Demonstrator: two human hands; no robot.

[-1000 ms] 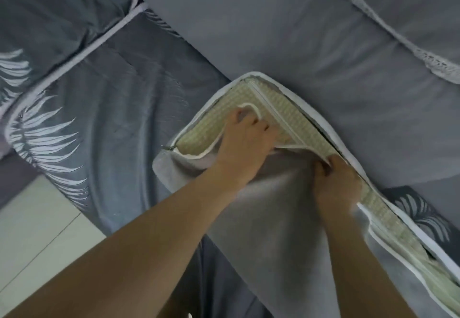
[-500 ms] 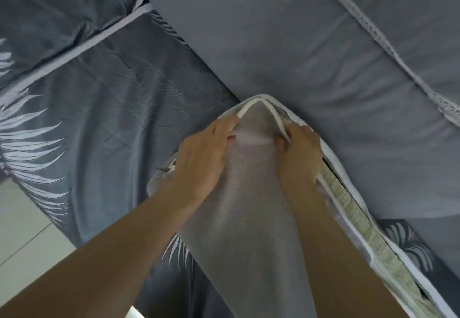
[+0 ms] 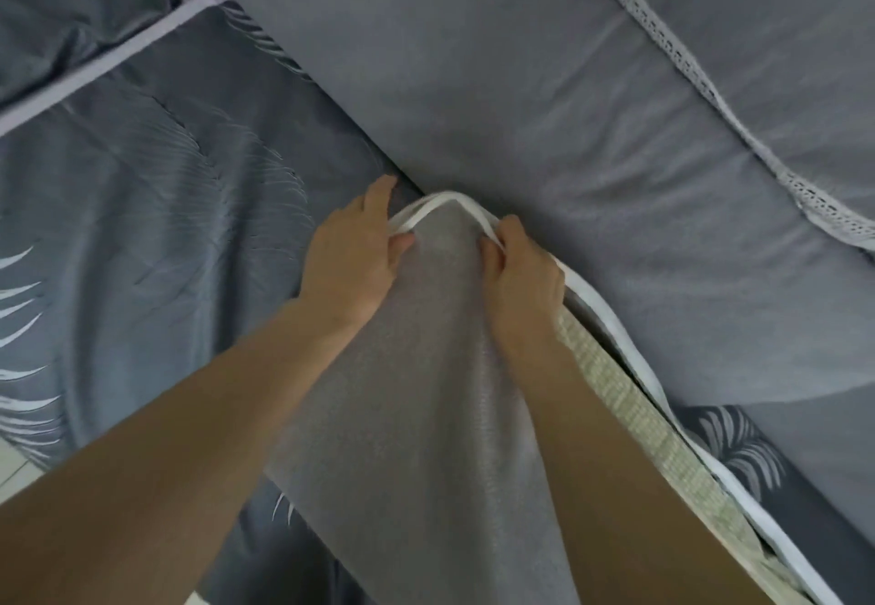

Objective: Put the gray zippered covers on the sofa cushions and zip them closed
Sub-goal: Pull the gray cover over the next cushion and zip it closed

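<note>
At frame centre, the gray cover (image 3: pixel 416 391) now caps the far corner of the cushion (image 3: pixel 629 396), its white piping (image 3: pixel 445 199) arching over the tip at 12 o'clock. 1.0 s ago this corner showed bare cream-green foam with the cover bunched below it; 0.5 s ago the fabric had been drawn up over it. The left hand (image 3: pixel 352 258) pinches the piped edge at 10 o'clock of the corner, thumb on the gray face, fingers behind. The right hand (image 3: pixel 521 273) grips the edge at 2 o'clock with curled fingers. Foam remains exposed along the cushion's side running toward 5 o'clock, so the opening is not yet closed. Judgement: corner seating is complete; the next step is to draw both edges together along that side and locate the zipper pull, which is not visible. The cushion corner points into the seam between the feather-print seat (image 3: pixel 165 225) and the plain back cushion (image 3: pixel 544 107).
</note>
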